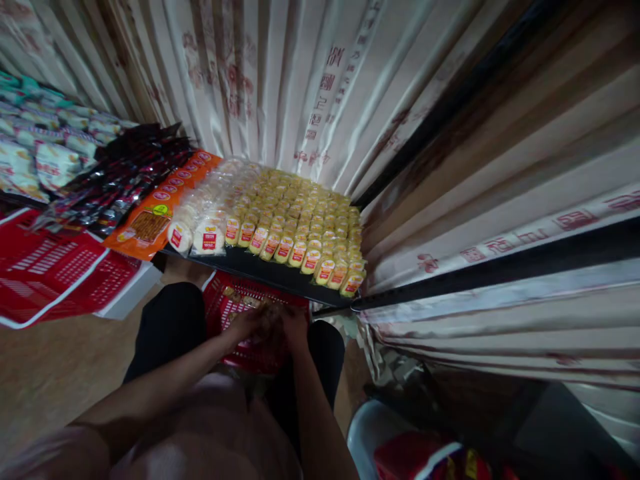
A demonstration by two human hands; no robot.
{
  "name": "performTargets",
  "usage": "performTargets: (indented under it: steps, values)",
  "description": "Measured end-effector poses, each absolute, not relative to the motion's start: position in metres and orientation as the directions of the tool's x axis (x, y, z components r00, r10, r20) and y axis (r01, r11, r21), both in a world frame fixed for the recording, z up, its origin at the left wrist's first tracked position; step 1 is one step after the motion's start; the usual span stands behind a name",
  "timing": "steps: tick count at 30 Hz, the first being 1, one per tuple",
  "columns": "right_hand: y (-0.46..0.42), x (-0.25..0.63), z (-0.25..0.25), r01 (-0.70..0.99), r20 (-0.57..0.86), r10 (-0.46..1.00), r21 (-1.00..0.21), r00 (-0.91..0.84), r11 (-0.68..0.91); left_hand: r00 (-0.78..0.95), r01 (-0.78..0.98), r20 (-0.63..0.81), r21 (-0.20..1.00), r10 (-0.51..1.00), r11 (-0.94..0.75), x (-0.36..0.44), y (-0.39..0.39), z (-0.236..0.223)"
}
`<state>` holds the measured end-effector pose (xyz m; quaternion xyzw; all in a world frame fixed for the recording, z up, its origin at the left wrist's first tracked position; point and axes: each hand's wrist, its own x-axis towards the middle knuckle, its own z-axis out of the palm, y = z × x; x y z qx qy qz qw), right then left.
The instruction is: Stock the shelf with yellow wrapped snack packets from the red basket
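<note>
Both hands are down inside a red plastic basket (220, 317) between the knees. My left hand (247, 323) reaches in from the left, and my right hand (295, 327) is close beside it on the right. Between them are blurred brownish packets (270, 323), which at least one hand seems to touch. More small wrapped pieces (245, 301) lie in the basket behind the hands. Dim light and blur hide the fingers, so I cannot tell whether either hand grips a packet.
On a black shelf (265, 267) just beyond the basket stand rows of yellow wrapped cakes (300, 227), white round packs (207, 230) and an orange bag (160, 200). Dark packets (130, 180) and white bags (55, 160) continue leftward. Another red basket (60, 267) and printed curtains (280, 80) surround this.
</note>
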<state>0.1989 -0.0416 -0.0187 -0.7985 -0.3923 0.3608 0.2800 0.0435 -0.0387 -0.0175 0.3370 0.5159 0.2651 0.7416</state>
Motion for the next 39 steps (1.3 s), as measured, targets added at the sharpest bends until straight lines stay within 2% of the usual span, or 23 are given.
performTargets:
  steps: [3,6,9,11,13,16,18,20,23,26,30,35,39]
  values:
    - [-0.048,0.195,-0.011,0.296,-0.36,0.811,-0.8,0.461,-0.522,0.3,-0.092,-0.559,0.79,0.773,0.606,0.043,-0.04,-0.007]
    - [-0.054,0.191,-0.001,0.155,-0.381,0.791,-0.85,0.479,-0.504,0.301,-0.047,-0.512,0.834,0.804,0.549,0.04,-0.041,0.007]
    - [-0.059,0.188,0.01,0.039,-0.408,0.769,-0.872,0.491,-0.488,0.375,0.007,-0.431,0.887,0.821,0.462,0.039,-0.042,0.02]
    - [-0.061,0.188,0.017,-0.01,-0.426,0.754,-0.874,0.499,-0.487,0.412,0.09,-0.349,0.935,0.842,0.343,0.04,-0.042,0.028]
    - [-0.063,0.191,0.023,-0.038,-0.442,0.74,-0.869,0.507,-0.493,0.441,0.197,-0.226,0.969,0.868,0.152,0.041,-0.044,0.035]
    - [-0.065,0.196,0.03,-0.047,-0.448,0.73,-0.866,0.516,-0.498,0.49,0.314,-0.036,0.939,0.871,-0.138,0.043,-0.048,0.044]
    - [-0.066,0.2,0.034,-0.044,-0.446,0.732,-0.867,0.516,-0.497,0.521,0.331,0.047,0.909,0.852,-0.252,0.045,-0.052,0.051]
    - [-0.066,0.204,0.039,-0.042,-0.445,0.734,-0.867,0.514,-0.496,0.514,0.32,0.097,0.9,0.852,-0.296,0.047,-0.053,0.058]
    - [-0.066,0.208,0.049,-0.039,-0.441,0.756,-0.874,0.484,-0.485,0.418,0.288,0.079,0.933,0.905,-0.214,0.052,-0.05,0.065]
    - [-0.067,0.21,0.057,-0.044,-0.399,0.805,-0.905,0.439,-0.424,0.37,0.152,-0.107,0.987,0.923,0.053,0.058,-0.042,0.068]
    - [-0.068,0.208,0.062,-0.121,-0.329,0.85,-0.944,0.41,-0.307,0.353,-0.049,-0.296,0.941,0.888,0.334,0.064,-0.033,0.071]
    - [-0.072,0.208,0.064,-0.201,-0.284,0.859,-0.956,0.427,-0.216,0.316,-0.159,-0.37,0.887,0.873,0.433,0.07,-0.03,0.081]
    - [-0.075,0.21,0.068,-0.349,-0.371,0.834,-0.908,0.408,-0.233,0.339,-0.136,-0.374,0.888,0.863,0.439,0.077,-0.027,0.086]
